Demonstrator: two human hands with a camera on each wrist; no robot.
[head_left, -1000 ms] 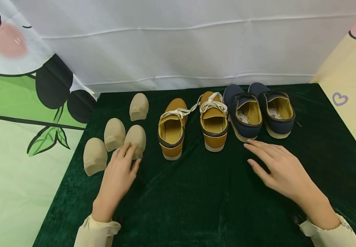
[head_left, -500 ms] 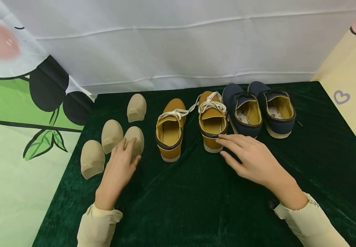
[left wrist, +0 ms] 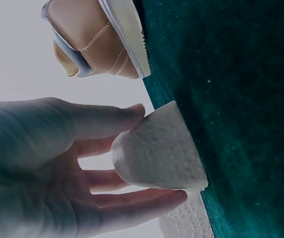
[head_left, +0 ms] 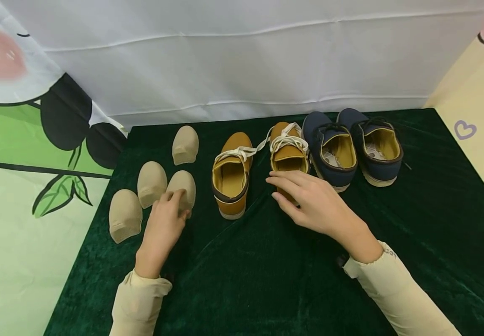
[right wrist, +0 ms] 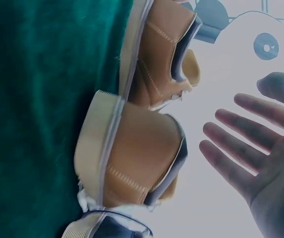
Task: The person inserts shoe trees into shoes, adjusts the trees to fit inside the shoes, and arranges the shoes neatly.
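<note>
My left hand [head_left: 164, 228] reaches down onto the nearest beige toe-shaped shoe insert [head_left: 184, 183]. In the left wrist view, thumb and fingers [left wrist: 132, 210] lie along opposite sides of this insert [left wrist: 159, 144], pinching it. My right hand [head_left: 309, 200] hovers with fingers spread over the heel of a tan shoe [head_left: 287, 150] with white laces, hiding most of that heel. In the right wrist view the palm faces the tan shoes, with nothing between the fingers [right wrist: 234, 156]. The other tan shoe [head_left: 230, 186] stands between the hands, its lace stretching to its mate.
Two beige inserts [head_left: 125, 214] [head_left: 151, 183] lie left of the left hand, and another insert [head_left: 185, 144] sits farther back. A pair of navy shoes [head_left: 338, 163] [head_left: 377, 161] stands at the back right. Everything rests on a dark green velvet cloth [head_left: 242, 280] before a white curtain [head_left: 246, 65].
My right hand has moved left from the navy shoes to the tan shoe's heel. The left fingers have closed in on the nearest insert, which stays about where it was.
</note>
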